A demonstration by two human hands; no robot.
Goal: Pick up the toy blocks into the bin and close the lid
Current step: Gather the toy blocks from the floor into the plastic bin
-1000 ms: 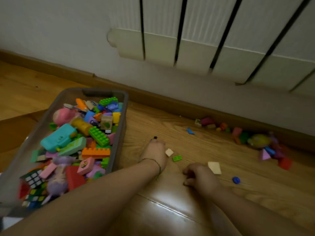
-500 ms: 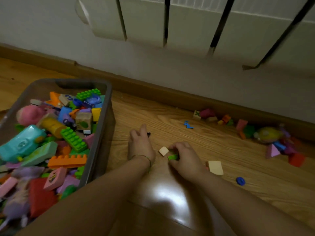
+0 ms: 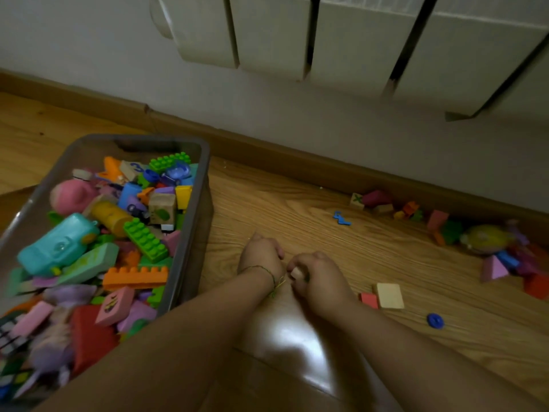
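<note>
The grey bin (image 3: 204, 185) stands on the wood floor at the left, without a lid and heaped with coloured blocks and toys. My left hand (image 3: 263, 257) rests on the floor just right of the bin with its fingers curled under; what is inside them is hidden. Touching it on the right, my right hand (image 3: 319, 278) pinches a small cream block (image 3: 296, 273), with a bit of a green piece (image 3: 306, 276) showing beside it. Loose on the floor lie a cream tile (image 3: 389, 295), a red block (image 3: 369, 300), a blue disc (image 3: 435, 321) and a blue piece (image 3: 341, 218).
A row of blocks and toys (image 3: 475, 242) lies along the skirting board at the right. A white radiator (image 3: 326, 40) hangs on the wall above. My knee (image 3: 291, 337) fills the floor space below my hands. No lid is in view.
My right hand moved left, picked up the green piece, then closed on the cream block. My left hand's fingers curled in over the spot where a small black piece lay.
</note>
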